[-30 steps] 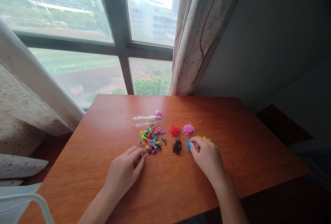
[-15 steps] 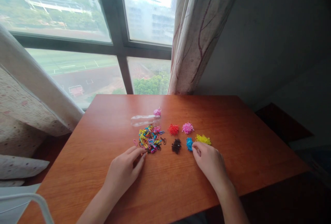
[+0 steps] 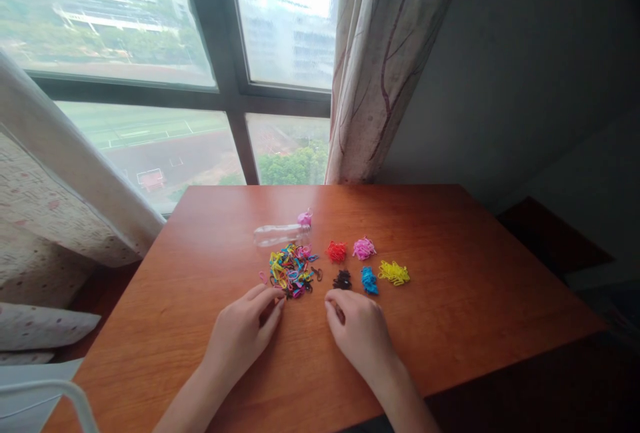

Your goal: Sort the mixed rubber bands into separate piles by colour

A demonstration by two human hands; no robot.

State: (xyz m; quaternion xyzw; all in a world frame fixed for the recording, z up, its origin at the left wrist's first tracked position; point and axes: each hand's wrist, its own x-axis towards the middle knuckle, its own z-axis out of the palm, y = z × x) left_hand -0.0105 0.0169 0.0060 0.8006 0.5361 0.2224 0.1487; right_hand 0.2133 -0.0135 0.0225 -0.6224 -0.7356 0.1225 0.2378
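A mixed pile of small coloured rubber bands lies on the wooden table. My left hand rests at its near left edge, thumb and fingertips drawn together; anything between them is too small to make out. My right hand is just in front of the black rubber bands and hides part of them. Its fingers are curled closed, and what they hold, if anything, is hidden. Sorted by colour, further heaps are red rubber bands, pink rubber bands, blue rubber bands and yellow rubber bands.
Behind the mixed pile a clear plastic bottle lies on its side, with a pink object at its right end. The table reaches the window and patterned curtain. A white curved bar stands at lower left.
My right hand has moved left from the blue rubber bands to the front of the black ones, uncovering the blue and yellow heaps. My left hand has stayed by the mixed pile.
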